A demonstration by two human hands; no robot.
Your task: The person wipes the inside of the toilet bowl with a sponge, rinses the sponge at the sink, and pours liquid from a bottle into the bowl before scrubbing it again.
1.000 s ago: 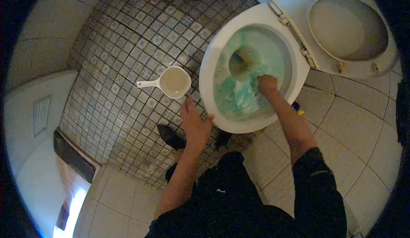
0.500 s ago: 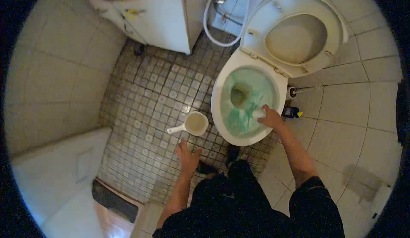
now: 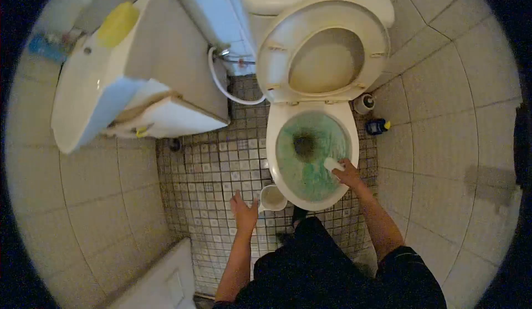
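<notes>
Right hand (image 3: 350, 174) seemingly grips white sponge (image 3: 333, 165); left hand (image 3: 244, 211) spread.

One head-worn camera looks steeply down from standing height over the toilet (image 3: 288, 137) and tiled floor (image 3: 221, 170).

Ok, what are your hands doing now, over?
Right hand holds white sponge at toilet bowl rim. Left hand open beside scoop. Nothing blocking.
</notes>
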